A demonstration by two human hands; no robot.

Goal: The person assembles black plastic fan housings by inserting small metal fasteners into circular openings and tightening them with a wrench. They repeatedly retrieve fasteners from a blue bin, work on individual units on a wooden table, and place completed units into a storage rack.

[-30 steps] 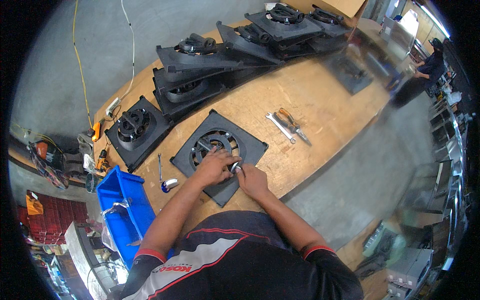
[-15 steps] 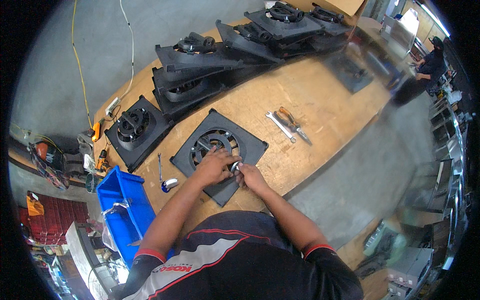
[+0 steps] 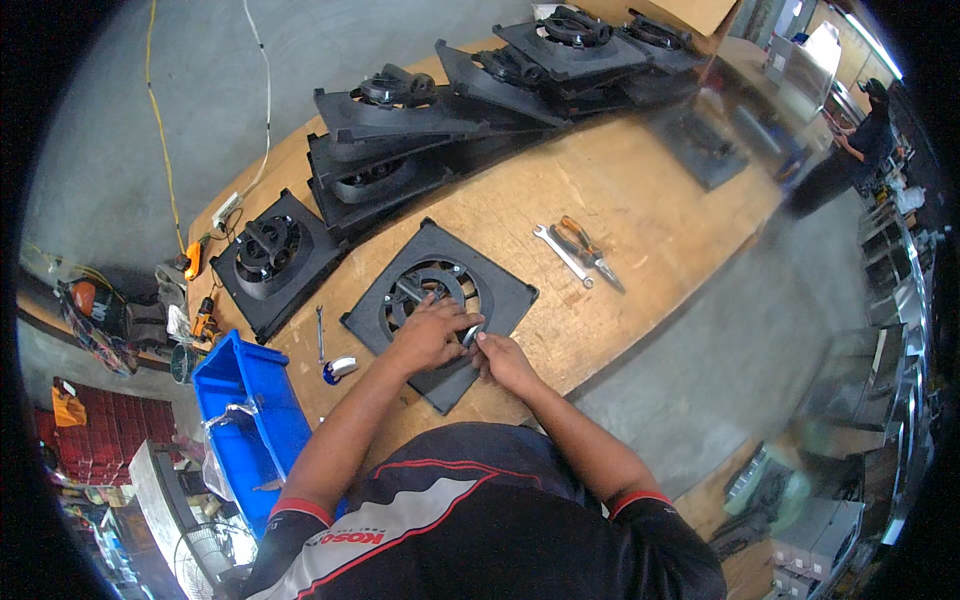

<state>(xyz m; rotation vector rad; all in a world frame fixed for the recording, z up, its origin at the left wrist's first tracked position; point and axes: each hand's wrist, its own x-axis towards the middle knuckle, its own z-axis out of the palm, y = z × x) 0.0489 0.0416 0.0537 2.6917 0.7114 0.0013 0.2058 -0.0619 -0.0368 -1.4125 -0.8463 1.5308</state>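
A black square panel with a round slotted fan opening lies turned cornerwise on the table in front of me. My left hand rests over the centre of the opening, its fingers bent around the hub parts. At the lower right of the opening, my right hand pinches a small shiny curved piece against the ring. The left fingertips come close to that piece. Its far end is hidden by my fingers, so its exact kind is unclear.
An open-end wrench and orange-handled pliers lie right of the panel. Left are another wrench, a white-and-blue roll and a blue bin. Black fan panels are stacked behind. A person stands far right.
Both hands stay at almost the same spot on the panel, with only a slight shift of the right fingers. The person at far right has moved their arms.
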